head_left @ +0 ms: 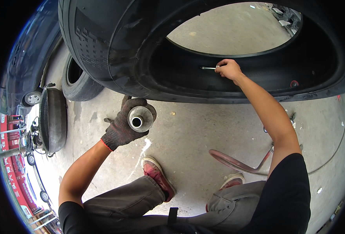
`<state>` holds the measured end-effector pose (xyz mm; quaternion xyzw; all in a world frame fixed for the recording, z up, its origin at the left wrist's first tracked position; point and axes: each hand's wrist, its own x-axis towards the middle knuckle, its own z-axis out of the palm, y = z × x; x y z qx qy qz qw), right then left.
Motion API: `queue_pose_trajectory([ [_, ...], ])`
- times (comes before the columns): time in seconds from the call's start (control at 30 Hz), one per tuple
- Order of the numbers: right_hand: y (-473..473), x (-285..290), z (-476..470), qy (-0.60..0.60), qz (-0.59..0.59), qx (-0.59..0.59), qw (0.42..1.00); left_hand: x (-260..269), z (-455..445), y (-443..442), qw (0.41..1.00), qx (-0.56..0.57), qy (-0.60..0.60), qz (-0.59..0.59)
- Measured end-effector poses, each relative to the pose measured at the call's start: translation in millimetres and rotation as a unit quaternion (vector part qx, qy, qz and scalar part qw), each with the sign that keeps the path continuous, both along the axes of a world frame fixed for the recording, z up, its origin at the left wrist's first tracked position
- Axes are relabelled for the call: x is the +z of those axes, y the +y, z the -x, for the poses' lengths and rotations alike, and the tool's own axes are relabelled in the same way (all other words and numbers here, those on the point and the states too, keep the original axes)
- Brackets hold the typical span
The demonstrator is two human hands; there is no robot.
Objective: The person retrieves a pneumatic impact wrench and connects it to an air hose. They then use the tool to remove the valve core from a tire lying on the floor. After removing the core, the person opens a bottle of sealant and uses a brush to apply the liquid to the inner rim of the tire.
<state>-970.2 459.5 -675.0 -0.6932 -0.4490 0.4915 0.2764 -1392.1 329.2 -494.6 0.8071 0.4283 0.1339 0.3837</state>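
Note:
A large black rubber tire (122,55) fills the upper part of the view, its hollow side towards me. My bare right hand (230,69) reaches inside and grips a small brush (208,68), whose dark tip is at or close to the inner lining. A round red mark (294,84) shows on the lining to the right. In a dark knitted glove, my left hand (123,124) is closed around a round metal can (145,114) below the tire. The can's open neck faces up towards me; its contents cannot be made out.
Another tire (83,87) lies at the left, near a dark tire-shaped piece (57,120) on a stand. A dark blue car (29,55) is beyond them. A reddish hose (234,162) curls on the concrete floor by my right foot, and a thin cable (333,155) runs along the right.

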Motion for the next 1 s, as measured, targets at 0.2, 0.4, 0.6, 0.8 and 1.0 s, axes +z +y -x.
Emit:
queue_pose_trajectory([
  [0.2, 1, -2, -10, 0.019, 0.013, -0.007, 1.000, 7, 2, 1, 0.994, -0.055, 0.016, -0.088],
  [0.4, -5, 1, 1, 0.014, 0.027, 0.023, 0.999, 9, -4, 2, 0.998, -0.003, -0.029, -0.048],
  [0.6, -2, -1, 8, 0.014, 0.013, 0.020, 1.000, 10, -6, 1, 0.998, 0.009, -0.004, -0.062],
  [0.8, -2, 0, 3, -0.048, 0.011, 0.026, 0.998, 15, -10, 0, 0.997, 0.012, 0.021, -0.068],
  [1.0, -8, -2, 8, -0.020, -0.014, 0.038, 0.999, 11, -7, 0, 0.998, 0.018, -0.002, -0.058],
])
